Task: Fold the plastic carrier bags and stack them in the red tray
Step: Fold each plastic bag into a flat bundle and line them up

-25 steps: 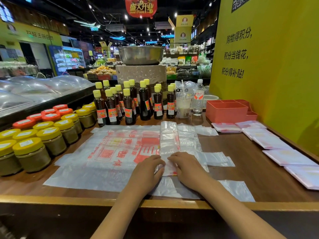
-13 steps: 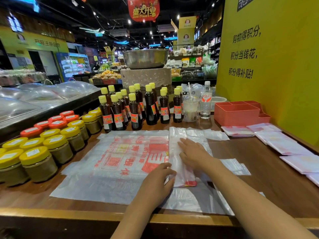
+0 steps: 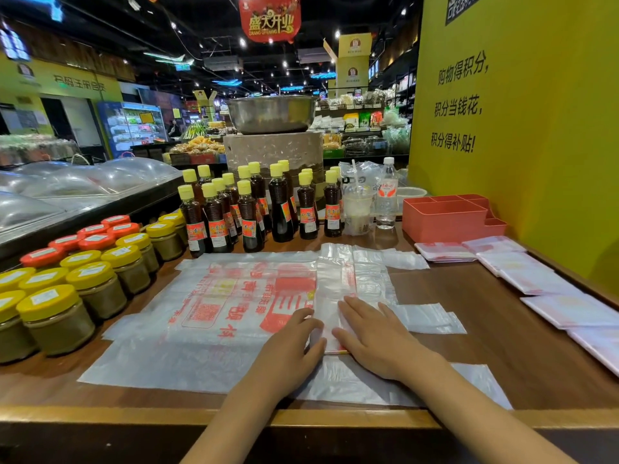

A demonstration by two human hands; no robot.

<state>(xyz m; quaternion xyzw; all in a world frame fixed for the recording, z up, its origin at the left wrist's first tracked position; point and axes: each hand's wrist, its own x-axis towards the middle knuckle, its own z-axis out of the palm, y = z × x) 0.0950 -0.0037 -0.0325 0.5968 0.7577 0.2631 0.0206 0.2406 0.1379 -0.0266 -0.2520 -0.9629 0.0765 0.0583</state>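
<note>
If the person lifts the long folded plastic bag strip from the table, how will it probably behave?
The folded bag strip looks thin and crinkled, so it probably droops and weighs little. Both the left hand and right hand press it flat, which suggests it may spring open. It may slide on the glossy bags beneath.

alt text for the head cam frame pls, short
Two hands, left hand and right hand, press flat on a narrow folded strip of plastic carrier bag lying over spread printed bags on a wooden table. A red tray stands far right, folded bags beside it; bottles and jars line the left.

folded bag [image 3: 599, 346] cropped at right edge
</note>
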